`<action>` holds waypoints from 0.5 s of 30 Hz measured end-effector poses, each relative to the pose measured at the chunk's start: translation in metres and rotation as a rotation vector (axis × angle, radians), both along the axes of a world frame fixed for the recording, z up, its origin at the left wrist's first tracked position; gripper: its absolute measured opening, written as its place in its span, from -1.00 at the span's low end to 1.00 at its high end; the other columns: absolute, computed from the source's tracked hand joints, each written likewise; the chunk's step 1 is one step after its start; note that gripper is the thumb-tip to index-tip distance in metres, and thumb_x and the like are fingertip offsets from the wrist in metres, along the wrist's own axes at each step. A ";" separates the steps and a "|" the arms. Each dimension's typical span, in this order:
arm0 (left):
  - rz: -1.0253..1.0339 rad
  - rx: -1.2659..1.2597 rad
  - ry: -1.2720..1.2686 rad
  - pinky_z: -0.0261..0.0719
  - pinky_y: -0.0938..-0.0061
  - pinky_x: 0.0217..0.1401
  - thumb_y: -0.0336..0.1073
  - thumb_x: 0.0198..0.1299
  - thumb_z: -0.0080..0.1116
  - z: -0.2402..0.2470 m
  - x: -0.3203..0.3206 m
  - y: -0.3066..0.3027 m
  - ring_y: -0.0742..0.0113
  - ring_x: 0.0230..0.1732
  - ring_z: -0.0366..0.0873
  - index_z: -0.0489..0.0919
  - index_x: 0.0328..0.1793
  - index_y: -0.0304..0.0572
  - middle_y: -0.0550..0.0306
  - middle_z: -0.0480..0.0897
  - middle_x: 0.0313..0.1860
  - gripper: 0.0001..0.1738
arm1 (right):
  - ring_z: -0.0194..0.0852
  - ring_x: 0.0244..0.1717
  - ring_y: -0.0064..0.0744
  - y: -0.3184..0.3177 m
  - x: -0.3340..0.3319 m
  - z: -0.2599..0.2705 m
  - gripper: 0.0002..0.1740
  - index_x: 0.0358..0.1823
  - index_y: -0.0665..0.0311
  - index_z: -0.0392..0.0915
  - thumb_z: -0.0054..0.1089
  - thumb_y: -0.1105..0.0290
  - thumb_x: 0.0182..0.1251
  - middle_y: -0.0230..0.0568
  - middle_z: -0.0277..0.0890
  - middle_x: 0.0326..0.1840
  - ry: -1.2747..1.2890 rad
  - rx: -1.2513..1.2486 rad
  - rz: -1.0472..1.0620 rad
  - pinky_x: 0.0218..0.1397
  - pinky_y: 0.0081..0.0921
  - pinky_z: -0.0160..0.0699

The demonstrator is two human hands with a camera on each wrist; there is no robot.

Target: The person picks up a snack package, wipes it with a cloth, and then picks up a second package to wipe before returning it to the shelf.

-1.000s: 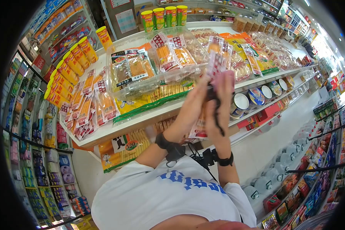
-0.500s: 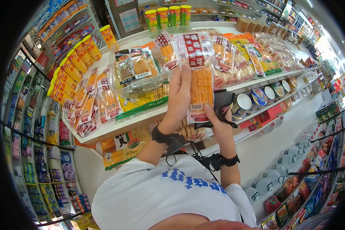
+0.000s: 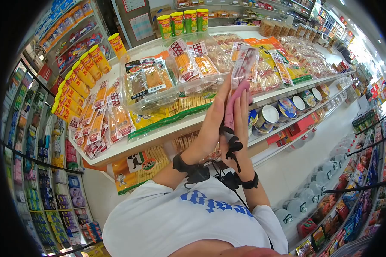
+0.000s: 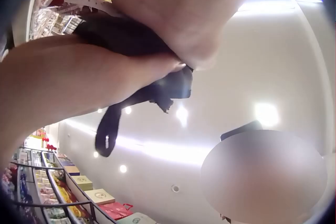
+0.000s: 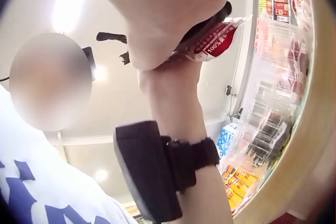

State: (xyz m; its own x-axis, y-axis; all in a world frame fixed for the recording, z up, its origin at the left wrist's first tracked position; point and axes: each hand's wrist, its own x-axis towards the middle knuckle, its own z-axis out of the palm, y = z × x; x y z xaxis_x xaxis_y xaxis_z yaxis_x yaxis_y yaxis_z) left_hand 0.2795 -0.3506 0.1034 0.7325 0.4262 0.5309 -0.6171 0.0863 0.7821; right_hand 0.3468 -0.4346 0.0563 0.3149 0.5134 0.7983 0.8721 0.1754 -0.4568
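Packet (image 3: 243, 70) turned from face-on to edge-on; now between left hand (image 3: 211, 120) and right hand (image 3: 240, 124), by tabletop (image 3: 105, 157) edge. Grip: both straight-fingered, pressing packet and pink-and-black item (image 3: 230, 109).

We find the clear tray (image 3: 182, 91) just beside the left hand (image 3: 212, 122), barring a low pass leftward over the surface (image 3: 287, 88). Beyond it, loose packets (image 3: 99, 122) crowd the near left corner, and yellow canisters (image 3: 82, 75) wall the left edge. Green canisters (image 3: 183, 23) stand upright at the far edge. Rightward, bagged goods (image 3: 302, 53) leave us a narrow strip along the near edge; below, cups (image 3: 270, 114) obstruct the shelf (image 3: 304, 112). Above the goods, we have open air.
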 end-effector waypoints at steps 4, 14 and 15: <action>-0.111 -0.132 0.036 0.05 0.38 0.61 0.03 0.61 -0.28 -0.014 0.003 -0.002 0.25 0.57 0.17 0.02 0.67 -0.30 -0.03 0.24 0.59 -0.28 | -0.01 0.64 0.10 -0.005 0.014 0.043 -0.33 0.49 0.33 0.31 0.02 0.09 0.49 0.08 0.11 0.61 -0.125 0.038 -0.058 0.63 0.01 -0.04; 0.010 0.239 0.193 0.29 0.46 0.45 -0.49 0.49 -0.11 -0.007 -0.008 -0.010 0.38 0.42 0.33 0.15 0.62 -0.34 -0.01 0.45 0.41 -0.41 | 0.07 0.60 0.11 -0.020 0.026 0.058 -0.33 0.36 0.31 0.47 -0.26 -0.10 0.60 0.06 0.25 0.53 -0.172 0.074 -0.131 0.62 -0.01 -0.03; -0.031 0.333 0.234 0.30 0.46 0.44 -0.48 0.50 -0.11 -0.004 -0.010 -0.005 0.39 0.41 0.35 0.18 0.61 -0.33 0.00 0.47 0.40 -0.42 | 0.05 0.61 0.09 -0.022 0.026 0.059 -0.27 0.35 0.32 0.48 -0.34 -0.17 0.61 0.08 0.23 0.54 -0.208 0.047 -0.157 0.62 -0.01 -0.03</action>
